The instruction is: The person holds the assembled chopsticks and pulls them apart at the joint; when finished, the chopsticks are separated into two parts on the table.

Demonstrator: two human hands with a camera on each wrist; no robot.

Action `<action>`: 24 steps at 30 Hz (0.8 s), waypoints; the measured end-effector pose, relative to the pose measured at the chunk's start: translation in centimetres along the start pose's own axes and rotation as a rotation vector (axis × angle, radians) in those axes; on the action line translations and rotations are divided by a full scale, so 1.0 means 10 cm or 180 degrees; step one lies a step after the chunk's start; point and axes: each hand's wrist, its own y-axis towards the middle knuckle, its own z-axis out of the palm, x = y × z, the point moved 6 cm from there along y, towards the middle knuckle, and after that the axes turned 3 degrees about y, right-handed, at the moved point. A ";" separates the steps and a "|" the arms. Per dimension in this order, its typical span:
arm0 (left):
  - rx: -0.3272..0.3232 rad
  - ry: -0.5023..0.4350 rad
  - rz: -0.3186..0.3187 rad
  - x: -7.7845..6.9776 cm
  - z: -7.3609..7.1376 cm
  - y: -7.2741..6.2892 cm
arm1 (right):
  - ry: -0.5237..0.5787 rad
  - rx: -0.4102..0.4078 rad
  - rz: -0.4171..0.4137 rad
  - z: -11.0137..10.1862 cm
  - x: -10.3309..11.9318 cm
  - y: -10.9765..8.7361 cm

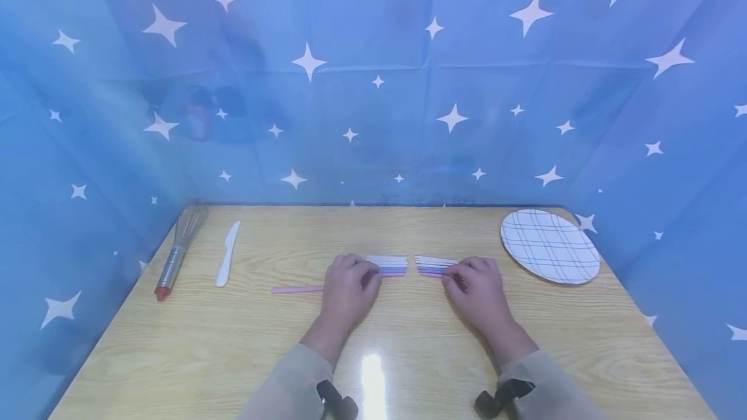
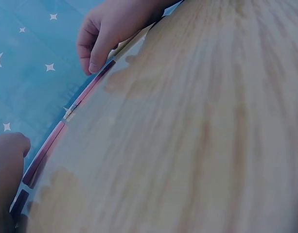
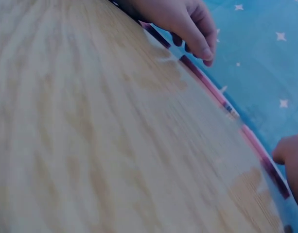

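In the head view, two bundles of thin straight sticks in white, purple and pink lie end to end, a narrow gap between them. My left hand (image 1: 349, 284) pinches around the outer end of the left bundle (image 1: 390, 265), thumb and fingers curled at the sticks. Mirroring it, my right hand (image 1: 480, 290) has thumb and forefinger curled at the outer end of the right bundle (image 1: 432, 266). A loose pink stick (image 1: 294, 290) lies left of the left hand, its inner end hidden behind the hand. Both wrist views show the pink sticks (image 2: 90, 90) edge-on along the tabletop.
A whisk (image 1: 176, 258) with a red-tipped handle and a white knife (image 1: 228, 255) lie at the left of the wooden table (image 1: 280, 349). At the back right is a white plate (image 1: 548, 245) with crossing lines. Blue star-patterned cloth (image 1: 373, 102) hangs behind and beside it.
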 end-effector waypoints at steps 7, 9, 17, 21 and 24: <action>-0.0071 -0.0005 0.0106 -0.02 -0.07 -0.03 | 0.0032 -0.0003 -0.0224 0.10 0.15 0.04; -0.0082 0.0015 0.0153 -0.03 -0.09 -0.05 | 0.0054 0.0023 -0.0281 0.14 0.19 0.04; -0.0050 0.0023 0.0273 0.02 -0.18 -0.10 | 0.0166 0.0064 -0.0403 0.29 0.37 0.06; -0.0082 0.0026 0.0341 0.08 -0.26 -0.11 | 0.0248 0.0073 -0.0440 0.36 0.46 0.09; -0.0057 0.0037 0.0335 0.14 -0.31 -0.13 | 0.0279 0.0155 -0.0421 0.44 0.54 0.12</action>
